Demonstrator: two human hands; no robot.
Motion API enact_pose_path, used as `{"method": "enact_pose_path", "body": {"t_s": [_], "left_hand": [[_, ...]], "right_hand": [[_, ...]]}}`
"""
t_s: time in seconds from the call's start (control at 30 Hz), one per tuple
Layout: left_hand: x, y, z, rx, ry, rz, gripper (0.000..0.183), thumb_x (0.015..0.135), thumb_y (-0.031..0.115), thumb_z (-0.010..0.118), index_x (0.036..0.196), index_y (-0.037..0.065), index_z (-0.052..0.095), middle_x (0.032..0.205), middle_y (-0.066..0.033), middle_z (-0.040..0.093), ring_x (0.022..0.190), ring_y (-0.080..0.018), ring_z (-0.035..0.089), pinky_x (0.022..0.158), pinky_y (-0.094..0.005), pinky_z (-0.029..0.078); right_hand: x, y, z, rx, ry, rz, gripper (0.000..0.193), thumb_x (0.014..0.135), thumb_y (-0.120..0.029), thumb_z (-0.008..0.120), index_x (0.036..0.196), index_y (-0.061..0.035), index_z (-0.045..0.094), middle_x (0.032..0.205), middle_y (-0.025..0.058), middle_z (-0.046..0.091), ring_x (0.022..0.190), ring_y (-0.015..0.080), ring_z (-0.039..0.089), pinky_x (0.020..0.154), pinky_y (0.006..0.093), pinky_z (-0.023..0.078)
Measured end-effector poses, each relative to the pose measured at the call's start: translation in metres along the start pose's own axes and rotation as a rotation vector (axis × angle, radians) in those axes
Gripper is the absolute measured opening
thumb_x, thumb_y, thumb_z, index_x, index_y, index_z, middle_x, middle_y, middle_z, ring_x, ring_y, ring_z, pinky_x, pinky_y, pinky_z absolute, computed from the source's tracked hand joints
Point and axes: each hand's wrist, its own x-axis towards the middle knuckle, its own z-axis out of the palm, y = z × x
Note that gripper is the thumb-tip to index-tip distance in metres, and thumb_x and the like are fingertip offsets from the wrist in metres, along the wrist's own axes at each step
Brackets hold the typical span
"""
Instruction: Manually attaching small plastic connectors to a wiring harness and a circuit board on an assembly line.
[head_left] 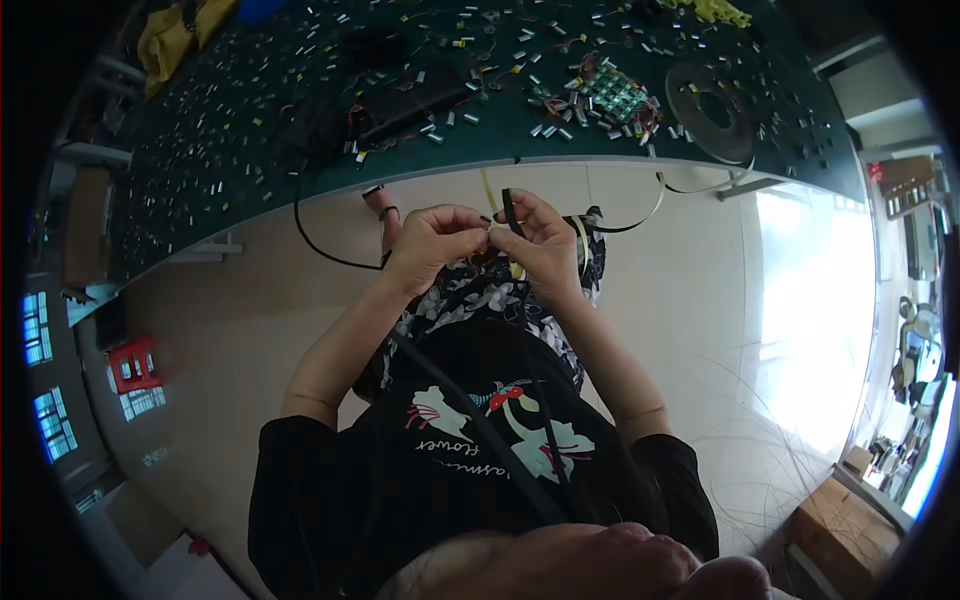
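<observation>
My left hand and my right hand meet above my lap, just off the table's near edge. The fingertips of both are pinched together and touch. Between the right thumb and fingers a narrow black strip stands up. A thin yellow strip shows beside it and reappears below the fingers. What the left thumb and forefinger pinch is too small to make out. A black and pale band loops from behind the right hand up toward a flat reel on the table.
Small silvery cylinders with wires lie scattered over the green tabletop. A green board cluster and a long black case lie on it too. A black cable hangs off the edge. A red stool stands at left.
</observation>
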Motion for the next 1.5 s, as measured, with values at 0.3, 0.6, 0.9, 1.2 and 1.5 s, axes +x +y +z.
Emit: {"method": "enact_pose_path", "body": {"t_s": [0.3,0.6,0.9,1.2,1.5], "left_hand": [[0.019,0.011,0.028,0.217,-0.015,-0.017,0.017,0.074,0.006,0.063,0.089,-0.003,0.059,0.075,-0.0044,0.059,0.061,-0.0065,0.053,0.055,-0.017,0.042],[0.057,0.047,0.074,0.289,-0.107,0.133,0.024,0.072,0.01,0.066,0.092,0.0,0.058,0.077,-0.0055,0.061,0.064,-0.0074,0.055,0.053,-0.0172,0.04],[0.147,0.091,0.192,0.417,-0.308,0.292,0.024,0.073,0.012,0.066,0.093,0.001,0.059,0.079,-0.0068,0.062,0.068,-0.0084,0.058,0.052,-0.0168,0.039],[0.246,0.064,0.281,0.382,-0.362,0.152,0.02,0.072,0.012,0.066,0.089,0.004,0.06,0.079,-0.0048,0.063,0.071,-0.0089,0.059,0.054,-0.0179,0.04],[0.357,0.03,0.3,0.666,-0.253,0.227,0.016,0.07,0.01,0.066,0.085,0.005,0.063,0.076,-0.0028,0.063,0.067,-0.0072,0.059,0.054,-0.0177,0.043]], "right_hand": [[-0.01,-0.01,-0.021,0.092,0.1,0.088,0.034,0.078,-0.006,0.056,0.108,0.0045,0.045,0.079,0.0027,0.056,0.057,0.0029,0.045,0.049,0.0158,0.034],[-0.011,0.011,-0.059,0.212,0.34,0.072,0.026,0.076,-0.001,0.055,0.101,0.003,0.048,0.073,0.0013,0.053,0.048,0.0043,0.042,0.042,0.0169,0.031],[-0.025,0.038,-0.085,0.259,0.339,0.114,0.023,0.075,0.001,0.055,0.097,0.0002,0.051,0.072,0.0006,0.053,0.049,0.0049,0.043,0.042,0.0179,0.032],[-0.023,0.035,-0.097,0.271,0.363,0.165,0.024,0.075,0.0,0.055,0.099,-0.0002,0.049,0.063,-0.0012,0.048,0.047,0.005,0.04,0.04,0.0182,0.03],[-0.015,0.043,-0.119,0.324,0.379,0.166,0.024,0.074,-0.003,0.056,0.098,0.0014,0.051,0.066,0.0,0.053,0.049,0.0051,0.044,0.043,0.0186,0.033]]}}
